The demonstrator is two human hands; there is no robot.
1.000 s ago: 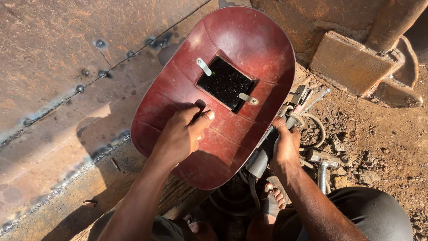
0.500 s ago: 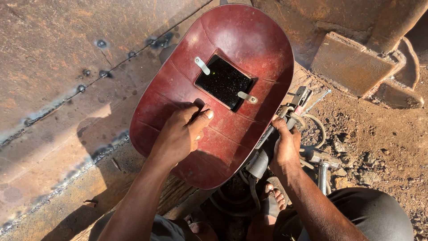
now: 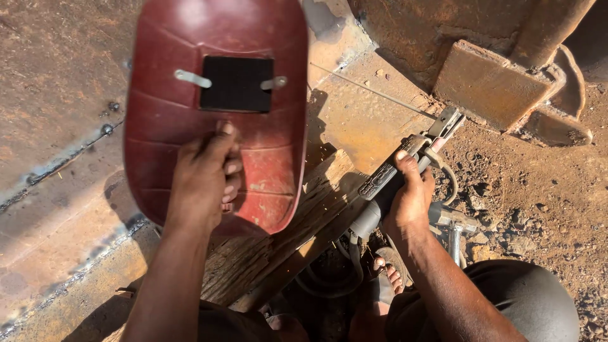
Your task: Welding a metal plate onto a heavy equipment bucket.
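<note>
From my remote seat I see the red welding hand shield [image 3: 215, 107] has swung to the upper left of the frame, my left hand [image 3: 206, 174] clamped on it, uncovering the electrode holder [image 3: 405, 164] gripped in my right hand [image 3: 411, 196] at centre right, rod toward the rusty steel plate [image 3: 361, 114]

The red welding shield [image 3: 215, 107] is cut off at the top edge; its handle sits hidden inside the left hand [image 3: 206, 174].

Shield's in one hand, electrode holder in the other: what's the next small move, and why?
Probably steady the thin welding rod tip on the rusty steel plate: the right hand grips the electrode holder, and the left hand holds the dark-red welding shield raised.
</note>
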